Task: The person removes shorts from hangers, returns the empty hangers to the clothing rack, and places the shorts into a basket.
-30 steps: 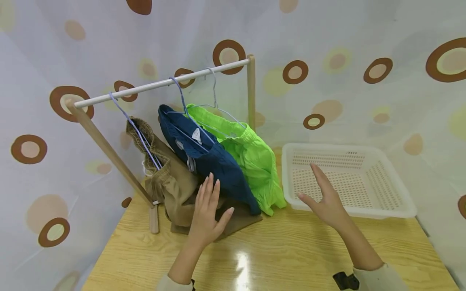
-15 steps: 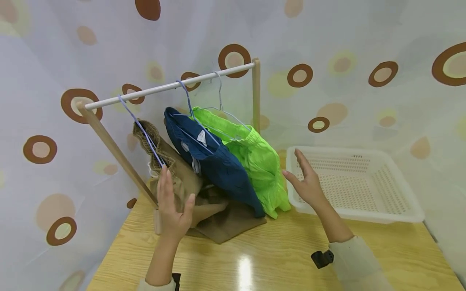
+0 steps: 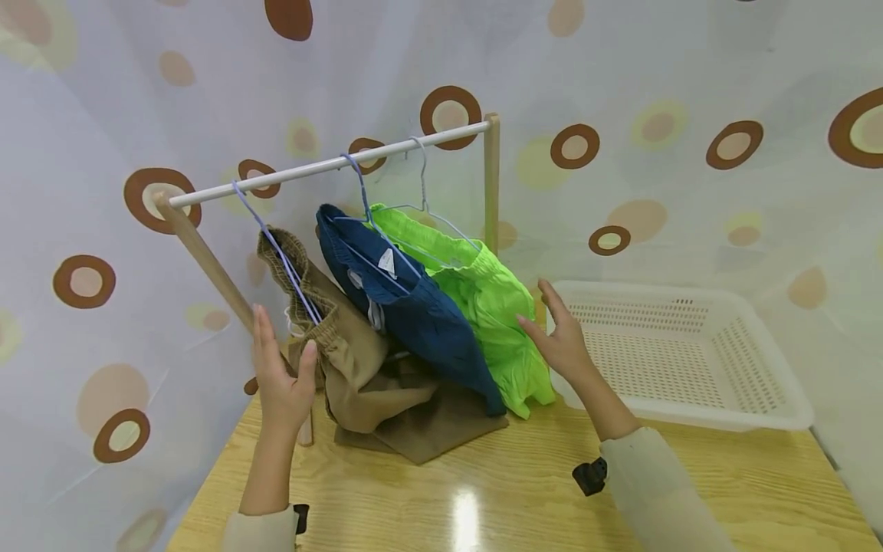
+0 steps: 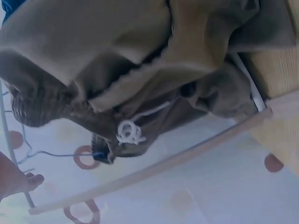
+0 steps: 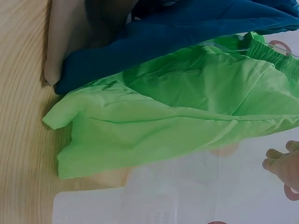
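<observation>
My left hand (image 3: 284, 383) is raised with straight fingers beside the left post of a small clothes rack, just left of some brown trousers (image 3: 355, 372). White drawstring (image 4: 130, 132) shows at their waist in the left wrist view. My right hand (image 3: 562, 341), fingers extended and thumb apart, is near the right side of bright green shorts (image 3: 500, 307), overlapping the basket's left end in the head view. Between the trousers and green shorts hang navy shorts (image 3: 434, 322) with a white label. Neither hand holds anything. Each garment is on a thin wire hanger (image 3: 422, 172).
The rack's white rail (image 3: 310, 169) runs between wooden posts (image 3: 492, 184). A white perforated plastic basket (image 3: 648, 290) stands right of the rack on the wooden table (image 3: 386, 506). A patterned sheet (image 3: 697, 61) hangs behind; the trouser legs lie on the table.
My left hand has moved left from in front of the trousers to the rack's left post. The right hand has moved left from over the basket toward the green shorts. The garments have stayed put.
</observation>
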`<state>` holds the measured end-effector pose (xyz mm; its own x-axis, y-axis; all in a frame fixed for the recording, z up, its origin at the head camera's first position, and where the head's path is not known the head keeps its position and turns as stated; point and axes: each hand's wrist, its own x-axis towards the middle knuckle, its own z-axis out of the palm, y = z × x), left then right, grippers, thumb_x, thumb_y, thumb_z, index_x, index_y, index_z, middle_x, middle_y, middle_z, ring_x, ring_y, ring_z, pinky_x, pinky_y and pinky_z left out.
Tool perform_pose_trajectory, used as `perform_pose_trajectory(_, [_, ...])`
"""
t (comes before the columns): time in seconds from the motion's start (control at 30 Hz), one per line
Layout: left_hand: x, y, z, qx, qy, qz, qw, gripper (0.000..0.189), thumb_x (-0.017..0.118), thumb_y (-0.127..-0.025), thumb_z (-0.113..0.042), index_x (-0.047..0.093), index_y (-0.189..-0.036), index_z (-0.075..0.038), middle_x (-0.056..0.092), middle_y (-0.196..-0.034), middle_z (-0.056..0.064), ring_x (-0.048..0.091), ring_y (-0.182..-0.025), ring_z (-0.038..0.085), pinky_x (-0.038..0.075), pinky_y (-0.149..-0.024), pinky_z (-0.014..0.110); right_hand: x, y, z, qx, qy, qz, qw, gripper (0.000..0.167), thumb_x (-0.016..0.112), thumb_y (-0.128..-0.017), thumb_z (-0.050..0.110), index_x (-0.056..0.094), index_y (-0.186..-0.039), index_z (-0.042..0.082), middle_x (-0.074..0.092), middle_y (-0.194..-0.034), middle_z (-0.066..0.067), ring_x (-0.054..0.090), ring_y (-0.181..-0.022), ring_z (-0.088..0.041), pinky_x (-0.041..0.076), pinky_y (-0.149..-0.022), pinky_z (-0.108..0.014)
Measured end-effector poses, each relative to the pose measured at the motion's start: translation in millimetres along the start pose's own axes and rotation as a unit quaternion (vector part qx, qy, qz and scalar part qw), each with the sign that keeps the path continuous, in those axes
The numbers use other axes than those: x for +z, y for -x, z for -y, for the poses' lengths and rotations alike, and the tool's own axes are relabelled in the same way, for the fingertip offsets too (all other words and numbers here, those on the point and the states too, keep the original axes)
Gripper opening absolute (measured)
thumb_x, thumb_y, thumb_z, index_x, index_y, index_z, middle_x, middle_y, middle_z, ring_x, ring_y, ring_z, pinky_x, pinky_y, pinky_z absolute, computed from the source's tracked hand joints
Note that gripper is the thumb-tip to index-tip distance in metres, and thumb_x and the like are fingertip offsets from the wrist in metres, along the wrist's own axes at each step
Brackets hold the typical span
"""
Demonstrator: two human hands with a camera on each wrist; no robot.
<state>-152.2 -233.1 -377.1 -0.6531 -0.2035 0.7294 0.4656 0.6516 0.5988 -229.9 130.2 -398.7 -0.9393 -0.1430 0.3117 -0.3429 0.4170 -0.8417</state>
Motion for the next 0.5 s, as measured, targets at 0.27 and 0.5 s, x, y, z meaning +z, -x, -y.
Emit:
perform_pose_trajectory(0.27, [-23.6, -25.9, 31.2, -0.054, -0.035, -0.016, 0.9978, 0.085, 0.053, -0.088, -0.046, 0.010, -0.149, -0.006, 0.001, -0.156, 0.018, -0.001, -0.143, 0.037, -0.003, -0.112, 0.061, 8.1, -10.8, 5.4, -0.004, -0.075, 0.009, 0.9971, 0.066, 0.051, -0.095, 0.017, 0.014, -0.149, 0.007, 0.018, -0.154, -0.016, 0.023, -0.139, -0.038, 0.019, -0.115, -0.050])
perform_pose_trajectory(0.5, [-24.4, -41.8, 46.2, -0.135, 0.004, -0.083, 0.9873, 0.084, 0.054, -0.087, -0.036, 0.008, -0.149, -0.002, 0.002, -0.156, 0.016, 0.003, -0.144, 0.027, 0.003, -0.119, 0.038, 4.8, -16.1, 4.5, 0.003, -0.120, 0.002, 0.9928, 0.064, 0.050, -0.096, 0.015, 0.015, -0.149, 0.009, 0.020, -0.154, -0.014, 0.026, -0.139, -0.035, 0.021, -0.115, -0.047])
